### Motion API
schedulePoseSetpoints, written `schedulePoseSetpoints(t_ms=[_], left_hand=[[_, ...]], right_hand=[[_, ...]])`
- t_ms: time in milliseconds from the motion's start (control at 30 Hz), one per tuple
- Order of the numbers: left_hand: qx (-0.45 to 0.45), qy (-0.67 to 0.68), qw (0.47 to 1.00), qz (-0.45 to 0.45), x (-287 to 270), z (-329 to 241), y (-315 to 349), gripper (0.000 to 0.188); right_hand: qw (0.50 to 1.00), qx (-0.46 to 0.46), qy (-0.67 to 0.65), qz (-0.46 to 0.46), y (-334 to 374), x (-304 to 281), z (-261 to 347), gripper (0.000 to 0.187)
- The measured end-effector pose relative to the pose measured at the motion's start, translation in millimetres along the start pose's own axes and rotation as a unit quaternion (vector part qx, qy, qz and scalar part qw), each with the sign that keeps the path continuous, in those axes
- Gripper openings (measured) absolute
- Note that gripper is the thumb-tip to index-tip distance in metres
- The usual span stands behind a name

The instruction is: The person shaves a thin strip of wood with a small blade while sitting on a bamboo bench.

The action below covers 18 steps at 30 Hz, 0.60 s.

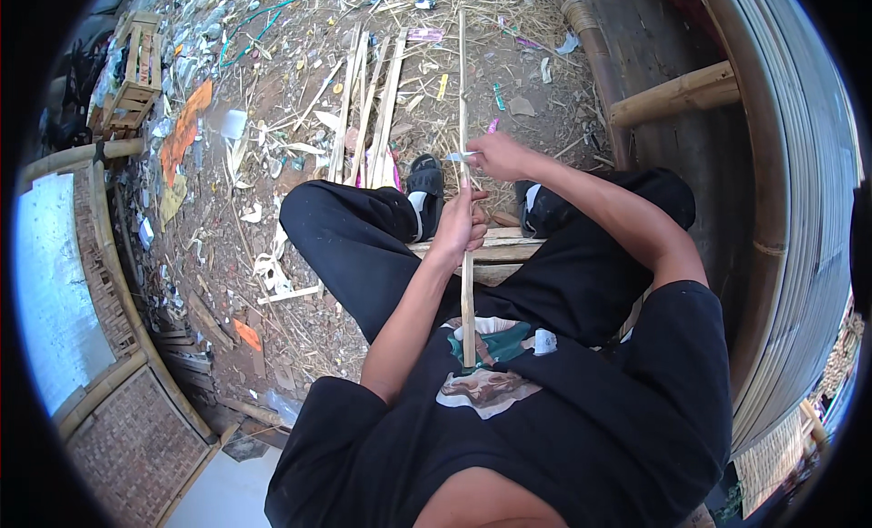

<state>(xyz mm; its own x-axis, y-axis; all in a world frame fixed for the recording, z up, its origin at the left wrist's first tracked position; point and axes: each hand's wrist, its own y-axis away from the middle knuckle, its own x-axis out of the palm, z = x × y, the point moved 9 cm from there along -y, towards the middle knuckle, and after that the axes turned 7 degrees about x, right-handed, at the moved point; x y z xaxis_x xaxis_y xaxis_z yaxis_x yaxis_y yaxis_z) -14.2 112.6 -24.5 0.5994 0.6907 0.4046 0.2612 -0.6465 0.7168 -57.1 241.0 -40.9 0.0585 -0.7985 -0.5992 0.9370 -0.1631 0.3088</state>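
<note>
Gripped a long thin stick (468, 301) between the knees (313, 210), with the left hand (460, 226) closed around it. Pinched a small pale thing (456, 157) right by the stick with the right hand (498, 156), farther out. Sat near more sticks (388, 106) on the dirt (304, 85).

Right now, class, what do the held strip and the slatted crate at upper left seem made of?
Held strip: probably split bamboo or wood, unvarnished; it looks pale, straight and matt. Slatted crate: likely bare wood, judging by its flat, tan slats.
</note>
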Motion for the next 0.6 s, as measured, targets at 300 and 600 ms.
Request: schedulePoseSetpoints(t_ms=[300,600], left_hand=[[0.036,-0.081,0.995,-0.040,-10.6,-4.4,-5.8,0.060],[0.102,-0.081,0.987,-0.091,-18.4,-8.5,-25.2,0.044]], right_hand=[[0.989,0.124,-0.072,0.033,-16.0,-12.8,-35.4,0.028],[0.944,0.140,-0.294,0.056,-26.9,0.8,-67.9,0.026]])
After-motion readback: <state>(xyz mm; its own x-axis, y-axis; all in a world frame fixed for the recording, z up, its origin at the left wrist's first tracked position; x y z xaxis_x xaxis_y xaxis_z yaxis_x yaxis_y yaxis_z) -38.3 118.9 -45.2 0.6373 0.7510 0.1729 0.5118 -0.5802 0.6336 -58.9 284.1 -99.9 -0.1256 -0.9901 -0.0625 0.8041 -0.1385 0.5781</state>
